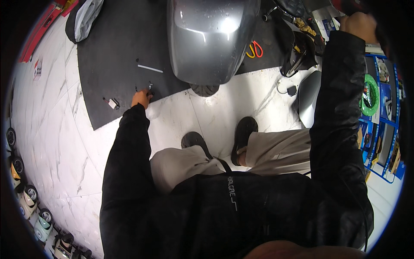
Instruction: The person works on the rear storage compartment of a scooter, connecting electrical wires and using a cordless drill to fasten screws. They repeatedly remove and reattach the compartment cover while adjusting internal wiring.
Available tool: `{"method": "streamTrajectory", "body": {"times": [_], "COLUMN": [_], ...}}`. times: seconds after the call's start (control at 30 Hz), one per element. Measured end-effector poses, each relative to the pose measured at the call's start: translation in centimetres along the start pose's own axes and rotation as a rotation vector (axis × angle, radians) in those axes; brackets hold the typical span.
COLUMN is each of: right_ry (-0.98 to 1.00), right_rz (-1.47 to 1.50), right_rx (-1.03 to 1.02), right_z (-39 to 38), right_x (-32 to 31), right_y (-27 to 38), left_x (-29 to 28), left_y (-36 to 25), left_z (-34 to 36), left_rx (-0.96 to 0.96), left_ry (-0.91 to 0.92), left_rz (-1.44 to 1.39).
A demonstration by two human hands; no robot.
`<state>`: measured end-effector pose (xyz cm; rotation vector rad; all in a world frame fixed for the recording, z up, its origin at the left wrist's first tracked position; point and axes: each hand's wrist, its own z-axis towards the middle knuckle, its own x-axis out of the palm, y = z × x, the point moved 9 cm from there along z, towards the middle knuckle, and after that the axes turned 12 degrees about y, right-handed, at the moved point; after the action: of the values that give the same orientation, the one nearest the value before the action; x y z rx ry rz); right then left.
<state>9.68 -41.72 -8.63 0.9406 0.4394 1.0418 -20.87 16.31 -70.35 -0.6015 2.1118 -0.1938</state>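
Observation:
My left hand [141,98] reaches down to the near edge of a black mat [116,47], its fingers curled among small dark and silver parts [150,85]. What it holds, if anything, is too small to make out. Left of it lies a small white connector [113,103] with dark ends. A white stick-like piece [150,68] lies farther up the mat. At the far right my right hand [360,26] is raised beside a dark and red object [345,6]; its fingers are hidden. Between my arms stands a glossy grey vehicle body panel [207,47] above a black tyre [204,90].
Red and yellow loop handles [257,49] lie right of the panel. Beyond are an open black bag [302,52] and a grey curved panel [309,99]. A blue rack [381,116] with packages and a green ring stands right. Small ride-on vehicles [42,228] line the left.

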Motion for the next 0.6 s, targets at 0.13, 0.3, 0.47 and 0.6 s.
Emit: {"method": "streamTrajectory", "body": {"times": [0.13, 0.3, 0.47, 0.6], "right_ry": [0.058, 0.171, 0.219, 0.3], "right_rz": [-1.046, -1.632, -1.352, -1.198], "right_rx": [-0.853, -0.939, -0.871, -0.84], "right_z": [-1.3, 0.1, 1.2, 0.4], "right_x": [3.1, 3.9, 3.6, 3.5], "right_y": [3.0, 0.3, -0.1, -1.4], "left_x": [0.0, -0.4, -1.0, -0.9], "left_y": [-0.3, -0.3, -0.4, -0.5], "left_z": [0.5, -0.2, -1.1, -1.0], "left_rx": [0.014, 0.025, 0.075, 0.118], "left_ry": [0.078, 0.0, -0.078, -0.069], "left_rz": [0.069, -0.113, -0.209, -0.21]}}
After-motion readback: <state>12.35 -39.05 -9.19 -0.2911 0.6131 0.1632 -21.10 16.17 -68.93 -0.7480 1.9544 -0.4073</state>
